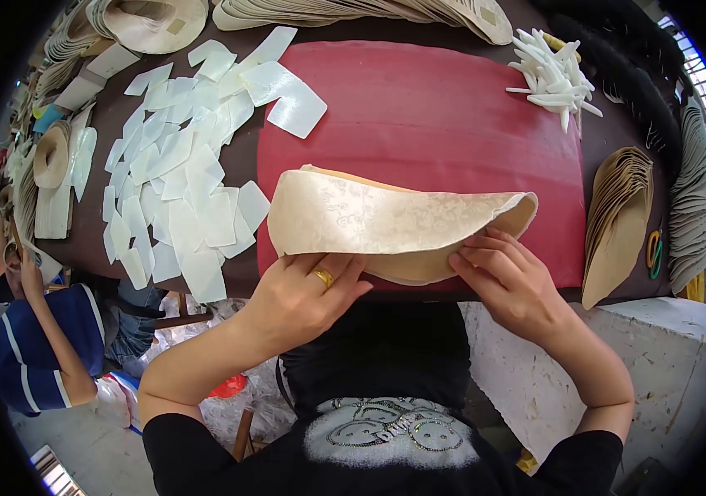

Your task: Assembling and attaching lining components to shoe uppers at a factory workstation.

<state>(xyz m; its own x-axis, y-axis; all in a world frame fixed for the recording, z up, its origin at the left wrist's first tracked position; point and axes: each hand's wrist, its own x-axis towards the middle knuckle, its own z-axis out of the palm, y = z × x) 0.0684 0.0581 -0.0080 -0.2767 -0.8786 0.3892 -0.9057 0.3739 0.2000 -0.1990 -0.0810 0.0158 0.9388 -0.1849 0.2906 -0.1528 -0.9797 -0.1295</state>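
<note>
A cream shoe upper (369, 217) with a faint woven pattern and tan lining is held up at the near edge of the red mat (419, 116). It stands curved, its long side bent like a shallow boat. My left hand (307, 296), with a gold ring, grips its lower left edge, the fingertips partly hidden behind the fabric. At the right end, the fingers of my right hand (508, 277) are closed on the rim near the folded tip, the thumb out of sight under it.
Many thin white plastic pieces (183, 178) lie spread left of the mat. White pointed strips (553, 76) are heaped at its far right corner. Stacked tan uppers (617, 223) and green-handled scissors (654, 252) lie to the right. Another person (47, 347) works at the left.
</note>
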